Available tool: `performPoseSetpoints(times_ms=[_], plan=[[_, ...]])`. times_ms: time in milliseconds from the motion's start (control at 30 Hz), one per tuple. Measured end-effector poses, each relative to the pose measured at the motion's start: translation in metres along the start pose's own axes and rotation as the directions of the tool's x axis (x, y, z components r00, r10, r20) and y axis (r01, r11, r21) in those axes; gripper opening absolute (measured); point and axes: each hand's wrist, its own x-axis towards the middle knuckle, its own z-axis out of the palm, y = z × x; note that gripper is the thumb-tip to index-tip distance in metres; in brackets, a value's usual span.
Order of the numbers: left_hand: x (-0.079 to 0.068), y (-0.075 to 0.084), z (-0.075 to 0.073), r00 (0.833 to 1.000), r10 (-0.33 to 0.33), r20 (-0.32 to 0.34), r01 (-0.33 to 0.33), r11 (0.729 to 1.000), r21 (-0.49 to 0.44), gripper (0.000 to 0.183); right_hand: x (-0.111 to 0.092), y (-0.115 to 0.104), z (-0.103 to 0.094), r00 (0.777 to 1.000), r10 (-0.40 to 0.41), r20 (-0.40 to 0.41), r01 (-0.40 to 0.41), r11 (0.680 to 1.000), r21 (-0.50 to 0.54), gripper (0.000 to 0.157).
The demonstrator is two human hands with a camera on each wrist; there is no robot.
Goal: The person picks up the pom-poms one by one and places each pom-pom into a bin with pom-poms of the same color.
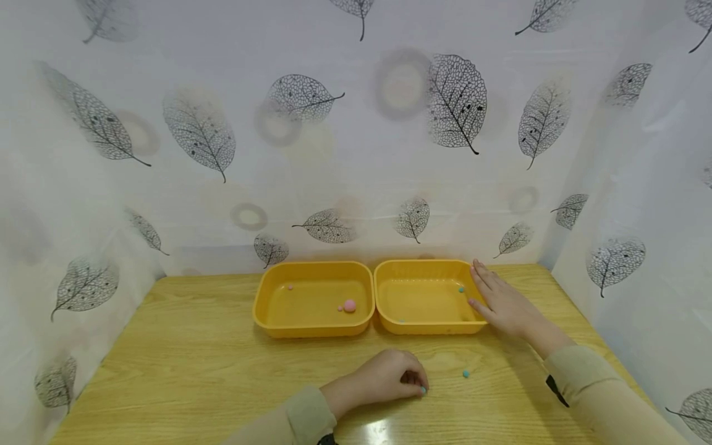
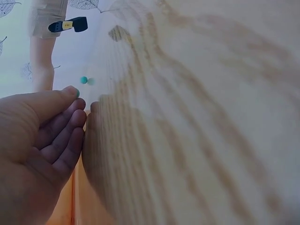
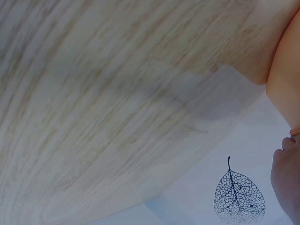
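Between the thumb and forefinger of my left hand (image 1: 389,376) is a small teal ball (image 2: 77,93), held low over the table in front of the trays. A second teal ball (image 1: 466,374) lies loose on the wood to the right of that hand. My right hand (image 1: 507,304) rests on the right end of the right yellow tray (image 1: 431,328), fingers straight along its rim. Inside that tray a teal ball (image 1: 461,290) sits close to the right fingers. In the right wrist view only part of the right hand (image 3: 287,176) shows at the edge.
The left yellow tray (image 1: 311,332) stands right beside the other one and holds a pink ball (image 1: 349,306) and smaller pink ones. Both trays are on a wooden table (image 1: 183,358). A leaf-printed white curtain (image 1: 356,161) hangs behind the table and at its sides.
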Motion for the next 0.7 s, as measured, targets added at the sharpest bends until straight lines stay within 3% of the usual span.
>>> performPoseSetpoints(times_ms=[300, 700], plan=[[0.002, 0.002, -0.002, 0.999, 0.014, -0.032, -0.015, 1.0, -0.012, 0.006, -0.001, 0.0, 0.0, 1.0, 0.002, 0.004, -0.002, 1.0, 0.0, 0.078], [0.012, 0.006, -0.02, 0.995, 0.033, -0.099, -0.037, 0.999, -0.037, 0.009, 0.0, 0.0, 0.001, 1.0, 0.002, 0.005, -0.002, 1.0, -0.002, 0.078]])
